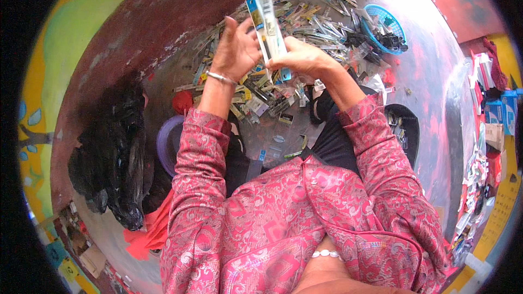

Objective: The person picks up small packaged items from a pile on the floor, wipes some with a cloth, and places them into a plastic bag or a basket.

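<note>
My right hand [305,59] is closed on a small bundle of long, slim plastic packets [266,24], its thumb pressed over their lower end. They stand nearly upright, in clear, white and blue wrapping. My left hand [238,49] is open beside them, palm turned toward the bundle and thumb raised; some fingertips pass close to or behind the packets, and I cannot tell if they touch. Beneath and beyond both hands spreads a large heap of similar slim packets [313,27] on the floor.
A blue mesh basket [400,30] holding dark packets stands at the far right. Left of me are a black plastic bag [114,152], a purple basin [166,144] and red sheeting [147,234]. A dark tub [411,130] with packets sits by my right leg. Walls rise on the left.
</note>
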Demonstrator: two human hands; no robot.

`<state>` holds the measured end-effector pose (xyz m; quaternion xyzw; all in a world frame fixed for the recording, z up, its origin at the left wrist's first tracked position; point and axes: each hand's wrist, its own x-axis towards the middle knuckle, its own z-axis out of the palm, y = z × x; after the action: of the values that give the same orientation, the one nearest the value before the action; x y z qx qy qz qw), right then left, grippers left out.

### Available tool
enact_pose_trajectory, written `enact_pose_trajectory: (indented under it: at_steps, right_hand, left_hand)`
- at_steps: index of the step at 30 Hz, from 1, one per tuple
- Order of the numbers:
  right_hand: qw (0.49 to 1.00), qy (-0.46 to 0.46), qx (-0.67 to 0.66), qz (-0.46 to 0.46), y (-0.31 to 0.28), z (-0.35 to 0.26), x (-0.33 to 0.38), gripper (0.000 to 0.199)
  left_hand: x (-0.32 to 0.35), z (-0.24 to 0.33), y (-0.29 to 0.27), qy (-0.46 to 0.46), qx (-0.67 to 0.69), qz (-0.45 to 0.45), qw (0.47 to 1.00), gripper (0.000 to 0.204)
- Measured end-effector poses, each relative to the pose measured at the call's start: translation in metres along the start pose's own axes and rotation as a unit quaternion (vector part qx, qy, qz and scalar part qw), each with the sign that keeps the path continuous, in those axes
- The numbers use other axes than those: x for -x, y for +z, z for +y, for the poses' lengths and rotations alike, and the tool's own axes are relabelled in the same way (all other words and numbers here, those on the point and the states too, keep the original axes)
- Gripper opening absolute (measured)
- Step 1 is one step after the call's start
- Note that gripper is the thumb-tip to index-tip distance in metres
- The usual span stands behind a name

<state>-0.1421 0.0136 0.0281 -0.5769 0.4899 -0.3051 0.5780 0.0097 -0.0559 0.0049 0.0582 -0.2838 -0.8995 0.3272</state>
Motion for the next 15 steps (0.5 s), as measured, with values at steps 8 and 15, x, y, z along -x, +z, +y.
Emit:
enact_pose_trajectory:
  at_steps: [8,15]
  right_hand:
    - [0.982,0.045,0.173,-0.055,-0.004,-0.010,0.008,0.051]
    - [0.893,-0.195,0.124,0.385,-0.025,-0.017,0.001,0.025]
  left_hand:
    - [0.000,-0.012,-0.011,-0.014,-0.016,0.153,0.988,0.034]
    - [-0.001,-0.017,-0.008,-0.067,0.000,0.122,0.990,0.031]
